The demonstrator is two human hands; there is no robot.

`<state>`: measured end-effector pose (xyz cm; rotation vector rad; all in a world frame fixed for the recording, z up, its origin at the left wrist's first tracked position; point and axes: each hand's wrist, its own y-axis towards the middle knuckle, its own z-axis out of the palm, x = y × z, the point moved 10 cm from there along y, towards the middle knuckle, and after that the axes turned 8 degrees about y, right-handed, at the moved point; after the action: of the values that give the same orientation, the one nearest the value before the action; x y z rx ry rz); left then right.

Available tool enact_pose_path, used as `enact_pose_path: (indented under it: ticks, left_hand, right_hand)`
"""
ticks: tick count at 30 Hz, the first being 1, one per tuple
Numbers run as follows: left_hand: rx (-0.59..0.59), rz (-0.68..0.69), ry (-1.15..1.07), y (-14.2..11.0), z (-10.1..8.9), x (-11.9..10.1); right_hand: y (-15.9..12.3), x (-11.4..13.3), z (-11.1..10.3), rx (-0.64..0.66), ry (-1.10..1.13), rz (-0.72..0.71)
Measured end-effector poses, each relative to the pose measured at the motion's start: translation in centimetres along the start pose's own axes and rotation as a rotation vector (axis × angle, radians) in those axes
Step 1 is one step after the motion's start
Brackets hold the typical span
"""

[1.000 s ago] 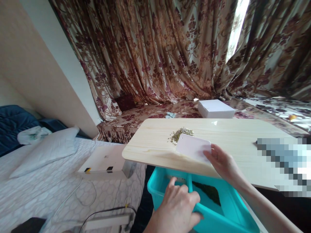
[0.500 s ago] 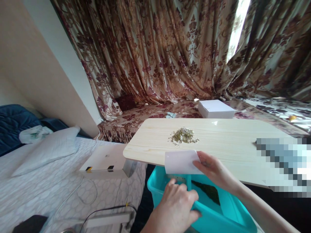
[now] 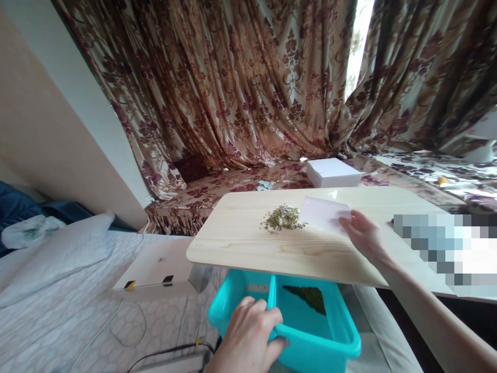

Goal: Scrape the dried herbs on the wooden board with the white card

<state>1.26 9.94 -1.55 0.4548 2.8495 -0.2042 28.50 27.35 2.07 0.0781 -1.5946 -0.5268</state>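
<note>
My right hand (image 3: 363,233) pinches one end of a white card (image 3: 325,213), held over the tabletop just right of a loose pile (image 3: 284,217) of small green and pale bits like seeds or dried herbs. Below the table's front edge, my left hand (image 3: 254,331) grips the near rim of a turquoise bin (image 3: 318,339), close to its divider. In the bin's right compartment lies a dark green heap (image 3: 310,298). A few pale specks show in the left compartment, partly hidden by my left hand.
The pale wooden table (image 3: 233,243) spans the middle. A white box (image 3: 334,173) and a small cloth (image 3: 265,185) lie behind it. To the left, a flat white carton (image 3: 155,264) rests on the bed (image 3: 77,290). A blurred-out patch covers the table's right end.
The card in my right hand has moved from above the bin, up and right onto the table beside the pile. My left hand stays on the bin's rim. The view has shifted slightly.
</note>
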Motion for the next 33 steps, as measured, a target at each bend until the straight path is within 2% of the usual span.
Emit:
enact_pose_path:
  ticks: [6, 16, 25, 33]
  left_hand:
    - [-0.020, -0.003, -0.031, 0.5, 0.6, 0.4]
    - [-0.032, 0.016, -0.036, 0.5, 0.5, 0.0]
    - [-0.030, -0.007, -0.034, 0.4, 0.3, 0.2]
    - [-0.024, -0.029, -0.029, 0.3, 0.1, 0.2]
  right_hand:
    - [-0.5, -1.4, 0.2, 0.025, -0.116, -0.042]
    - [-2.2, 0.3, 2.7, 0.153, -0.035, -0.027]
    - [-3.3, 1.8, -0.3, 0.017, -0.094, -0.056]
    - [-3.5, 1.9, -0.1, 0.027, -0.141, -0.063]
